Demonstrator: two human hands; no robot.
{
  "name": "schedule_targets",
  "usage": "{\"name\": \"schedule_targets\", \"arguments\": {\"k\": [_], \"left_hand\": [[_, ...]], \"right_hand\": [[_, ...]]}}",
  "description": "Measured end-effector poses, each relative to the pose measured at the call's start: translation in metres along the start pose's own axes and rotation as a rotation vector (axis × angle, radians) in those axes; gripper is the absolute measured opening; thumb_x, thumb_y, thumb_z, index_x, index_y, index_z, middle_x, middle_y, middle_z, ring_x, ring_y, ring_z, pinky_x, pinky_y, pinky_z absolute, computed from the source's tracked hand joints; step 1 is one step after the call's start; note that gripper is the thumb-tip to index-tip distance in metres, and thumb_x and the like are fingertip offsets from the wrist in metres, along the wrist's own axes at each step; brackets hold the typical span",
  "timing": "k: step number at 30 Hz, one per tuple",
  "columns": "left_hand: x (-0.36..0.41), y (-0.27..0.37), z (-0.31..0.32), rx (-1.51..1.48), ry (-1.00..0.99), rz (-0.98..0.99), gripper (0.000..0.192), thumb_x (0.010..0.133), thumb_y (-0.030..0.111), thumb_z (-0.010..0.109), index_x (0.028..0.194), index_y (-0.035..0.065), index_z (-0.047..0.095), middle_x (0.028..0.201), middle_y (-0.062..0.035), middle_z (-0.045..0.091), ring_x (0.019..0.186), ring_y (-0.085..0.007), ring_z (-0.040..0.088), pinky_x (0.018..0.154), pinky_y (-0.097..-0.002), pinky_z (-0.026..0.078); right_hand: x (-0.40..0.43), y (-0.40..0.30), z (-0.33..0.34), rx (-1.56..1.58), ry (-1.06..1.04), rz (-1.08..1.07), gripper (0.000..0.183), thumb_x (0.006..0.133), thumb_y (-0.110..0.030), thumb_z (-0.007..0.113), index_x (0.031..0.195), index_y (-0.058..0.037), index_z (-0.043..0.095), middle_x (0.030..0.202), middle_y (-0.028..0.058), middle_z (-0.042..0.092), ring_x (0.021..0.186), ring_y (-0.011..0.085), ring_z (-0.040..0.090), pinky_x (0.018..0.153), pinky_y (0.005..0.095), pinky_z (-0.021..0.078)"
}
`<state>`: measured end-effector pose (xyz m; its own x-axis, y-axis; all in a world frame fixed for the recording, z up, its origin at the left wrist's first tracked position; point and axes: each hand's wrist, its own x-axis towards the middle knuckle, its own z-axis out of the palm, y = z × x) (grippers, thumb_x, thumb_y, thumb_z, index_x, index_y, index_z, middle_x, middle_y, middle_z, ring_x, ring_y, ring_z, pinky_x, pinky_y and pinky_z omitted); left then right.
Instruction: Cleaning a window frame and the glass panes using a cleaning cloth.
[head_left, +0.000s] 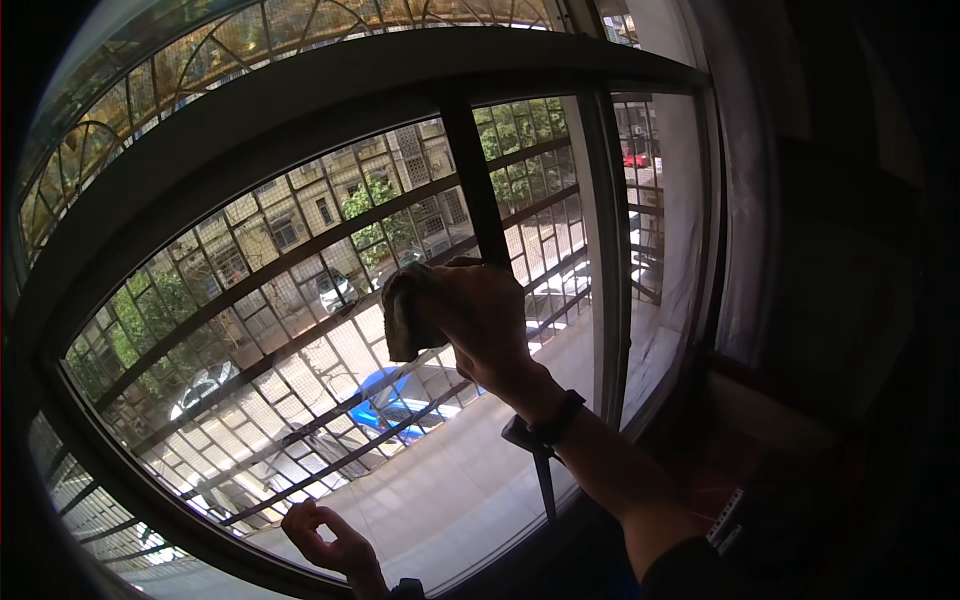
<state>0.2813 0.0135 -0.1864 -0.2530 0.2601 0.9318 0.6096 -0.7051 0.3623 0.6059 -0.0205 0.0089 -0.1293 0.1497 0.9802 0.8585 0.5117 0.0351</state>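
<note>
My right hand (487, 315) is raised in front of the window and grips a bunched, dark greyish cloth (409, 311). It overlaps the dark vertical window bar (480, 180) in view. The cloth sits against or just before the glass pane; contact is hard to judge. Lower down, my left hand (326, 536) is near the bottom of the window, its fingers curled so that thumb and fingers form a ring with nothing visible in it. A dark band (561, 418) is around my right wrist.
A pale ledge (427, 480) lies beyond the glass, with a metal security grille (292, 356) past it. Outside are a blue vehicle (390, 405), parked cars and trees. At the right stands a further window section (679, 247) beside a pale curtain or wall edge (742, 262).
</note>
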Motion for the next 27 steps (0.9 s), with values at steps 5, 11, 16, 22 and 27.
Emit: {"name": "schedule_targets", "arguments": {"k": [5, 11, 16, 22, 27], "left_hand": [[-0.001, 0.001, -0.005, 0.006, -0.006, -0.007, 0.014, 0.098, -0.008, 0.058, 0.11, -0.0017, 0.064, 0.107, -0.0138, 0.061, 0.095, -0.0259, 0.061, 0.07, -0.0335, 0.048], [-0.003, 0.002, -0.003, -0.029, -0.018, -0.02, 0.019, 0.096, -0.01, 0.058, 0.111, -0.0006, 0.064, 0.107, -0.0135, 0.062, 0.094, -0.0252, 0.061, 0.069, -0.033, 0.048], [-0.001, -0.001, -0.01, -0.041, -0.055, -0.017, 0.018, 0.095, -0.011, 0.058, 0.108, -0.0002, 0.063, 0.104, -0.0138, 0.062, 0.093, -0.0265, 0.061, 0.071, -0.0348, 0.048], [0.0, 0.006, -0.012, -0.16, -0.112, -0.067, 0.018, 0.088, -0.012, 0.06, 0.1, 0.0017, 0.063, 0.101, -0.0129, 0.063, 0.094, -0.0291, 0.061, 0.081, -0.0396, 0.05], [-0.006, -0.002, -0.016, -0.243, -0.112, -0.058, 0.02, 0.085, -0.011, 0.061, 0.099, 0.0025, 0.063, 0.101, -0.013, 0.064, 0.095, -0.0292, 0.061, 0.085, -0.0414, 0.051]], "right_hand": [[-0.002, 0.041, -0.013, -0.029, 0.267, -0.096, 0.022, 0.093, -0.006, 0.07, 0.114, -0.0111, 0.073, 0.089, 0.0058, 0.069, 0.076, 0.0263, 0.07, 0.062, 0.0373, 0.0529], [-0.045, 0.1, -0.05, -0.56, 0.304, -0.099, 0.056, 0.087, 0.005, 0.07, 0.14, -0.013, 0.066, 0.127, 0.0134, 0.069, 0.12, 0.0324, 0.066, 0.102, 0.0496, 0.0485], [-0.041, 0.115, -0.078, -0.61, 0.273, -0.074, 0.069, 0.078, 0.012, 0.061, 0.143, -0.0081, 0.061, 0.131, 0.0162, 0.065, 0.119, 0.0394, 0.062, 0.102, 0.0496, 0.0479], [-0.064, 0.164, -0.1, -0.803, 0.328, 0.123, 0.056, 0.089, 0.011, 0.056, 0.142, -0.0025, 0.054, 0.137, 0.0201, 0.06, 0.129, 0.0427, 0.054, 0.113, 0.0529, 0.0408], [-0.048, 0.149, -0.067, -0.393, 0.562, 0.463, 0.044, 0.099, 0.005, 0.053, 0.141, -0.0028, 0.056, 0.134, 0.0226, 0.062, 0.124, 0.0418, 0.06, 0.106, 0.0498, 0.0495]]}}
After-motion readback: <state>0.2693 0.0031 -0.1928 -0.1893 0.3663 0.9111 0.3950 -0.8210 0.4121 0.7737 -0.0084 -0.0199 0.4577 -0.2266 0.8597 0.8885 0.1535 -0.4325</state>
